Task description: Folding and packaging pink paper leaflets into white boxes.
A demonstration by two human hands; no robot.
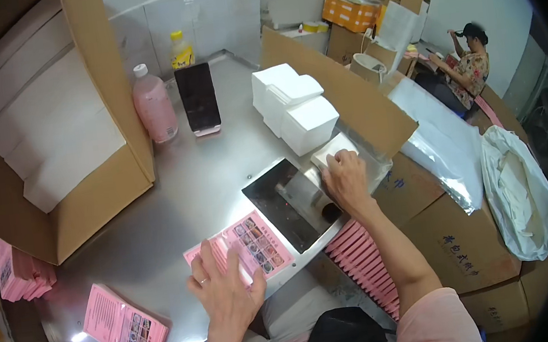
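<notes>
Shows left hand with spread grip on pink printed packet, lower centre of frame; right hand with half-closed grip over white stack, right of centre; cannot tell if holding.

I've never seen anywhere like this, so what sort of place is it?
Most likely a packing workshop: stacked pink printed packets, a white paper pile and a large open carton of white bundles suggest it.
</notes>
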